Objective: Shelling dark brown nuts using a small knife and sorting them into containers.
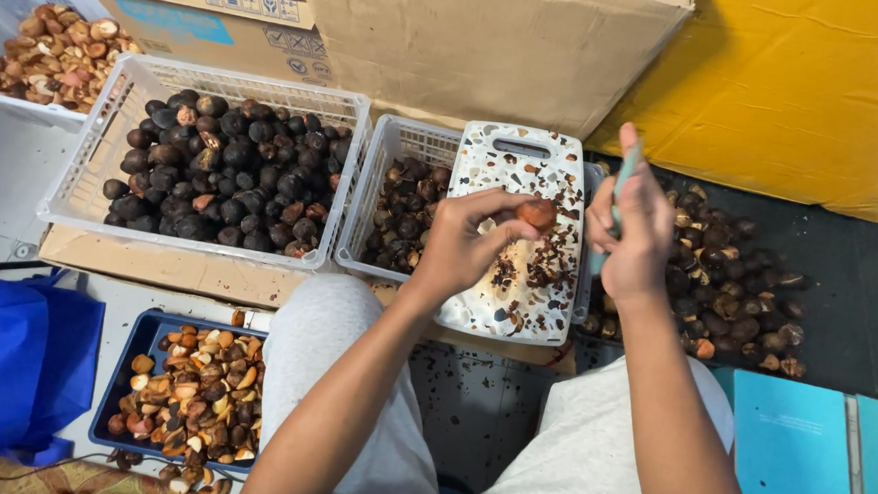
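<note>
My left hand [467, 240] pinches a small reddish-brown nut [537, 213] over a white speckled cutting board [523, 166] strewn with dark shell scraps. My right hand [632, 231] is closed around a light teal-handled tool [622, 186], likely a knife, held upright just right of the nut; its blade is hidden. The board rests across a white basket [383, 164] of dark nuts. A larger white basket [93, 159] to the left is full of dark whole nuts.
A blue tray [123, 361] of peeled pieces sits at lower left beside a blue bag [12, 365]. Another white basket [1, 4] of brown pieces is at top left. Cardboard boxes [490, 39] stand behind. Loose dark nuts [738, 283] lie on a black mat at right.
</note>
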